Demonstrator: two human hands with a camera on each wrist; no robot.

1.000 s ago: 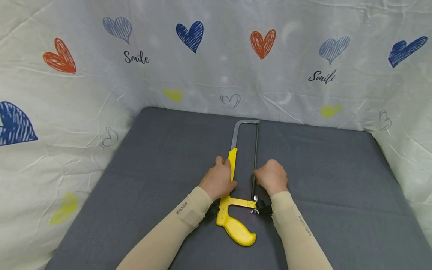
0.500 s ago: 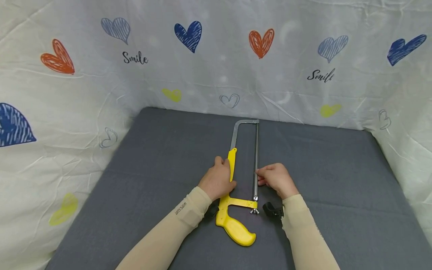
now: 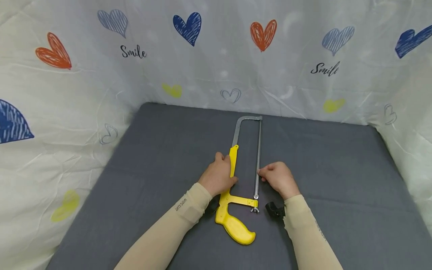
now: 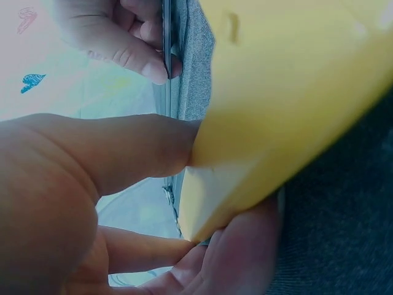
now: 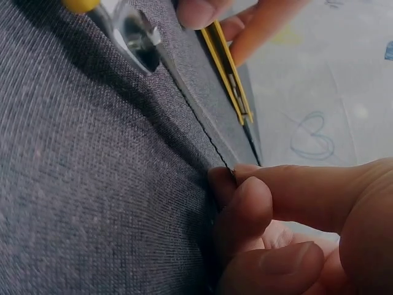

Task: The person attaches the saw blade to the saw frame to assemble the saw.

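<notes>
A hacksaw [image 3: 239, 229] with a yellow handle and a silver front bow lies on the grey cloth. My left hand [image 3: 217, 174] grips its yellow frame [image 4: 276, 92] with thumb and fingers, near the middle. The long thin blade [image 3: 258, 150] runs along the right side of the frame, joined at both ends. With thumb and forefinger, my right hand [image 3: 279, 178] pinches this blade; the toothed edge [image 5: 206, 132] shows in the right wrist view. A wing nut [image 3: 254, 210] sits at the near end, below the yellow arm.
Grey cloth [image 3: 337, 180] covers the table. White fabric with printed hearts [image 3: 219, 56] hangs behind and at both sides, close to the bow's far end. A black wrist camera [image 3: 275, 210] hangs by the right sleeve.
My right hand has turned and shifted slightly right, now pinching the blade by its fingertips. The blade looks shiny where it was dark. My left hand keeps its grip. The head view has shifted slightly.
</notes>
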